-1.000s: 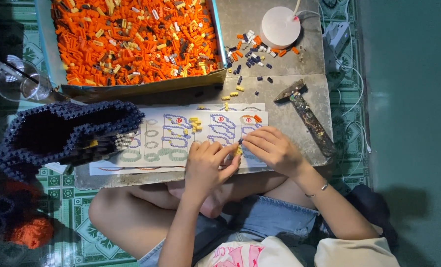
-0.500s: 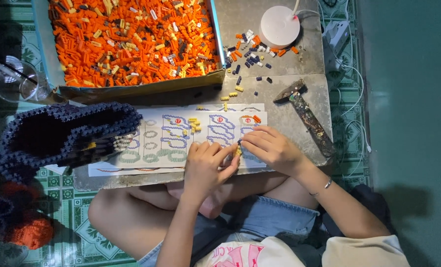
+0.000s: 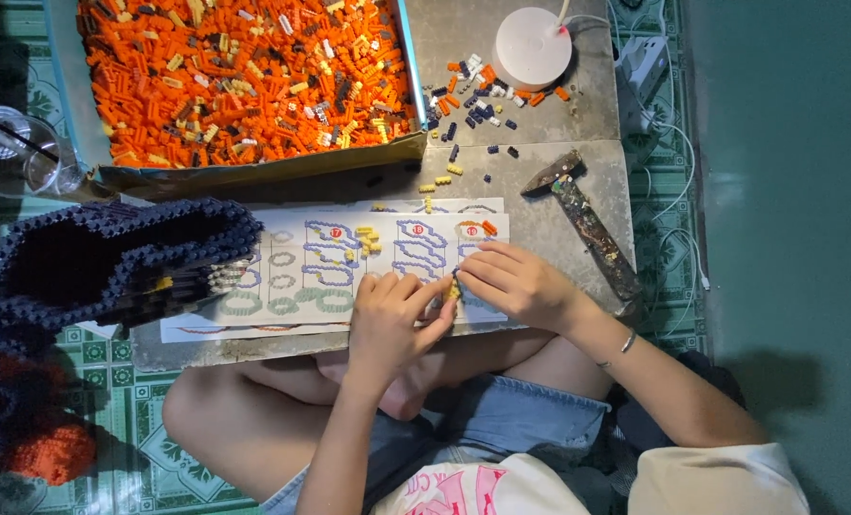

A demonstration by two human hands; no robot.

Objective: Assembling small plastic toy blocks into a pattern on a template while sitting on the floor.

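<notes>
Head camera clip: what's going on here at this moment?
A person sits cross-legged at a low grey board. Both hands meet over a printed instruction sheet: the left hand and right hand pinch a small yellow brick piece between their fingertips. A tray of mostly orange bricks lies beyond, a dark blue brick build to the left, a hammer to the right.
</notes>
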